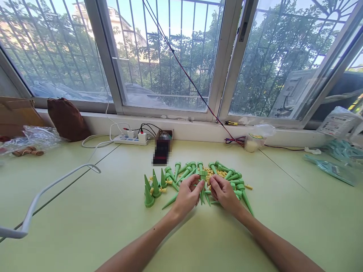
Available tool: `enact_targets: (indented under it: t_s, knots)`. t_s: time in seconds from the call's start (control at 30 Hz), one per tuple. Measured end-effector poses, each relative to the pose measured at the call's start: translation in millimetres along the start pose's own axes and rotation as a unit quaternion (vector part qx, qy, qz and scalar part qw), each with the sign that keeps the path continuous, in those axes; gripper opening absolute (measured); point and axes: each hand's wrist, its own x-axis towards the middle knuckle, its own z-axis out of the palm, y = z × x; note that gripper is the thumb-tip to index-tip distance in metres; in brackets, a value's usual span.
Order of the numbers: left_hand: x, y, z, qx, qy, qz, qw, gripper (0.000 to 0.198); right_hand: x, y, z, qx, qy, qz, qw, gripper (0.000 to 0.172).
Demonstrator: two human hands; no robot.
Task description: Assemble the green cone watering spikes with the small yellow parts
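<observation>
A heap of several green plastic cone spikes (227, 174) mixed with small yellow pieces (210, 174) lies on the pale green table (85, 219). My left hand (187, 194) is closed on one green spike (202, 185), holding it upright by its top. My right hand (224, 192) pinches beside the same spike's top, fingertips together on something small I cannot make out. Three green spikes (151, 189) stand upright just left of my left hand.
A blurred dark box (162, 149) and a white power strip (131, 139) sit at the table's back. A brown pouch (67, 119), a cardboard box (15, 113) and a clear bag (36, 138) lie far left. A white cable (51, 185) loops across. Plastic bags (337, 158) lie right.
</observation>
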Motion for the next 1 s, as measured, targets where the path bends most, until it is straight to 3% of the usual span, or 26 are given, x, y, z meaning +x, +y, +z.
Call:
enact_targets:
  t_s: [0.33,0.7,1.0]
  knots:
    - [0.8,-4.0,-2.7,0.012,0.001,0.018,1.000,0.038,-2.3,-1.8,3.8,0.030,-0.042,0.017,0.999,0.038]
    - [-6.4,-5.1,0.5,-0.061,-0.006,-0.020,0.998,0.036,-6.1,-7.2,1.9,-0.133,-0.015,-0.053,0.990,0.033]
    - [-7.7,-2.3,2.6,-0.086,0.002,-0.050,0.995,0.036,-6.2,-10.8,3.8,-0.185,0.008,-0.097,0.978,0.032]
